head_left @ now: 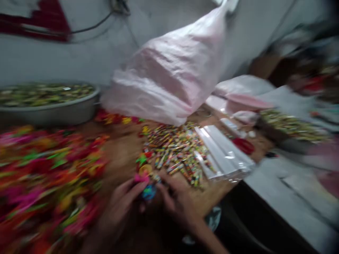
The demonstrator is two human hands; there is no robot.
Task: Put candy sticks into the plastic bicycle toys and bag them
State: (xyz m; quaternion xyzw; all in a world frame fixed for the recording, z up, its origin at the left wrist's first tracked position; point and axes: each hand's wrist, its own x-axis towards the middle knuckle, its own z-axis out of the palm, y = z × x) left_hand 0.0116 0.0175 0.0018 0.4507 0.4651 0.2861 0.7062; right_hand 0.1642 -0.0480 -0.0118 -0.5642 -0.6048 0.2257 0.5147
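At the near edge of the wooden table [119, 144], my left hand [124, 197] is closed on a pink piece [142, 177]. A round blue piece [148, 192] sits just below it, between my hands. My right hand [176, 195] is closed beside it, its fingertips by a small pale item too blurred to make out. Beyond my hands lies a pile of small colourful wrapped sticks [172, 150], with a green piece [141, 159] at its near left side.
Bright loose pieces [47, 183] cover the left side. A grey basin [50, 113] of small items stands behind them. A pink-white plastic sheet [169, 70] hangs behind the pile. Right are clear plastic sleeves [225, 150], a red ring [243, 145] and another filled container [293, 128].
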